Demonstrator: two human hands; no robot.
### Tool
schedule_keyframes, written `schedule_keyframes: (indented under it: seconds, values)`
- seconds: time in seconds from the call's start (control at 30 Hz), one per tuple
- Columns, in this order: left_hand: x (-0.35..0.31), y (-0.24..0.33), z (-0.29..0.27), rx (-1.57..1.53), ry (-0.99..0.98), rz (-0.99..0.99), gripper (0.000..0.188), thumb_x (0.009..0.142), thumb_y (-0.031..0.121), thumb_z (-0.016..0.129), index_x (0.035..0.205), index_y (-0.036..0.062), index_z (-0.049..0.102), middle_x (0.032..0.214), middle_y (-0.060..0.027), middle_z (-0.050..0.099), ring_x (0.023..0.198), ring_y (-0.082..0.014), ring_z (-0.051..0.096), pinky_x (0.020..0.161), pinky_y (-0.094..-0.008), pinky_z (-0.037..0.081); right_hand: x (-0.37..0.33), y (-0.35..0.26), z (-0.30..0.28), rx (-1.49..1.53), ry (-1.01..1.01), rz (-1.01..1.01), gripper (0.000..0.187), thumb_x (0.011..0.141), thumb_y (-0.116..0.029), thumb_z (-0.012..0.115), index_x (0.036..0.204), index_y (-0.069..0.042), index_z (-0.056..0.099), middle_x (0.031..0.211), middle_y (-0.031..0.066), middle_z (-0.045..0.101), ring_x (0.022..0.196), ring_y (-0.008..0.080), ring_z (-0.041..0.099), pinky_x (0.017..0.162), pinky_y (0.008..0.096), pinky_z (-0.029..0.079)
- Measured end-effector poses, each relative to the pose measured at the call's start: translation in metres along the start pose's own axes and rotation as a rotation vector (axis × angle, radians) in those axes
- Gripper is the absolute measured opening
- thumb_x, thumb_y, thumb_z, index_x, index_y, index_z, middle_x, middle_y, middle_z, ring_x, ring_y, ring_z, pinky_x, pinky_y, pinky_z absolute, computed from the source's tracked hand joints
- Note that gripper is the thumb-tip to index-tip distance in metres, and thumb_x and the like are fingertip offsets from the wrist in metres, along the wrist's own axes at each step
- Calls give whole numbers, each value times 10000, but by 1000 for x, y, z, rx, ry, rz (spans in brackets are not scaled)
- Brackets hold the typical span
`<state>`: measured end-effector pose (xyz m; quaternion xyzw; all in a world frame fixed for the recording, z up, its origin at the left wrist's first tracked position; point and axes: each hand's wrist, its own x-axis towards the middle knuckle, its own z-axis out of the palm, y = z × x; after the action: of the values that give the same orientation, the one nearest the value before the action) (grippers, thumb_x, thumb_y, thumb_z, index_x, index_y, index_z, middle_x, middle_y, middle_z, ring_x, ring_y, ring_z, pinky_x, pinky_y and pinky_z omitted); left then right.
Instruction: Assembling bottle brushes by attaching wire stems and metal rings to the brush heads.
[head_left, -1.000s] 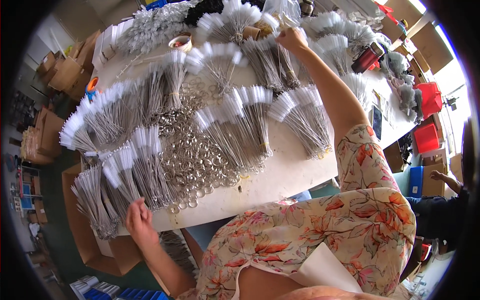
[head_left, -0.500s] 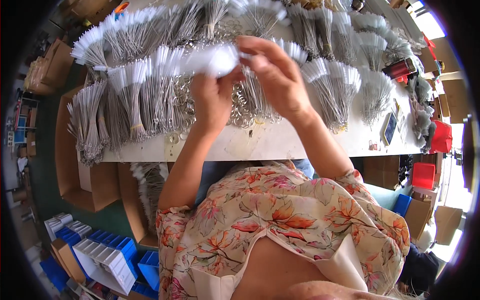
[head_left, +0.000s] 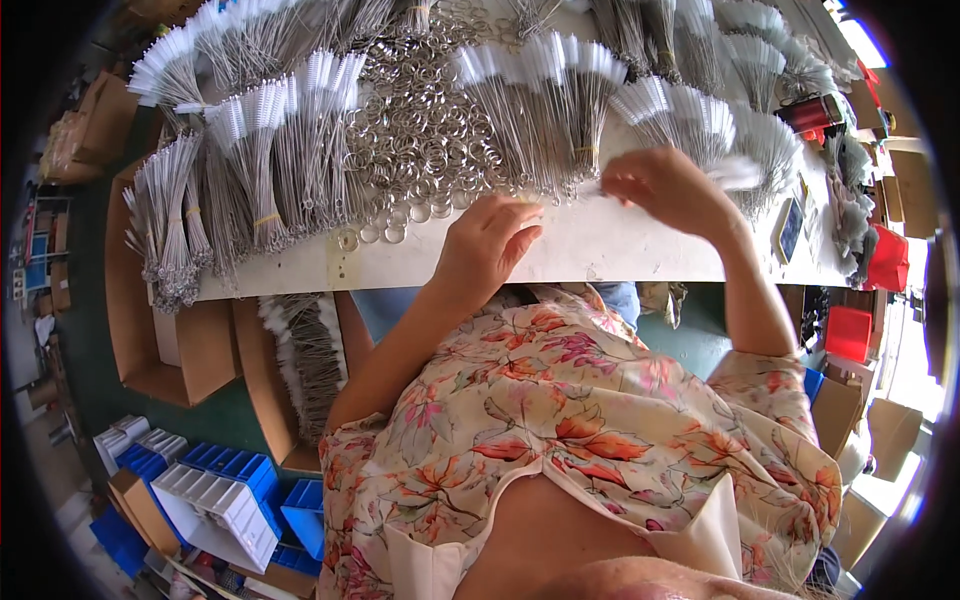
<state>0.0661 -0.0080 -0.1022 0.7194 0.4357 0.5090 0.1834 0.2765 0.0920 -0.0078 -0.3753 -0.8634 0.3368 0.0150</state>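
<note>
My right hand (head_left: 672, 195) is closed on a thin wire brush, whose white bristle head (head_left: 735, 173) sticks out to the right, smeared by motion. The wire end points left toward my left hand (head_left: 488, 240). That hand has its thumb and fingers drawn together near the table's front edge; whatever sits between its fingertips is too small to make out. Just beyond the hands lies a row of wire brushes (head_left: 540, 110) with white tips. A heap of shiny metal split rings (head_left: 420, 130) spreads to the left of that row.
More bundled brushes (head_left: 265, 150) cover the white table (head_left: 400, 262) on the left and far side. A phone (head_left: 788, 230) and a dark red cylinder (head_left: 808, 113) lie at the right. Cardboard boxes (head_left: 150, 340) and blue and white bins (head_left: 215, 510) stand below on the left.
My hands have come nearer and to the right, and moved apart from each other. The white bristles now extend right of my right hand. The ring heap and middle brushes are uncovered.
</note>
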Motion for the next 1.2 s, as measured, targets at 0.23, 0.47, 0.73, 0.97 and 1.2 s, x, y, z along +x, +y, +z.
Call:
schedule_keyframes:
  seconds: [0.23,0.47,0.73,0.97,1.2]
  values:
    - [-12,1,9,-123,-134,-138,223,769,66,640,975,21,567,836,-101,581,703,-228,593,615,-311,483,-5,5,70,-228,-11,-32,86,777,-82,542,810,-61,619,771,104,618,723,262,607,581,347,459]
    - [29,11,-24,-15,-203,231,154,749,-3,615,892,41,584,852,-97,599,718,-220,603,606,-294,498,-6,-8,53,1204,-445,368,144,835,-164,549,835,-44,630,645,-1,576,587,60,500,546,233,420]
    - [108,-121,-63,627,-259,-132,130,743,150,667,830,65,620,807,-68,571,849,-257,545,747,-352,433,-20,19,68,-575,38,11,91,800,-135,545,796,-89,624,779,80,633,713,236,617,610,350,465]
    - [100,-88,-61,334,107,-207,97,775,109,656,845,42,664,777,-45,622,654,-109,560,604,-229,437,14,-7,38,512,335,47,140,834,-151,563,882,-45,642,753,55,636,689,129,601,636,271,467]
    - [75,-9,-46,-313,254,-432,130,875,110,553,932,15,621,743,-28,613,579,-58,499,523,-186,411,63,-59,36,961,332,-145,224,854,-183,585,949,18,609,776,68,636,695,89,558,632,248,458]
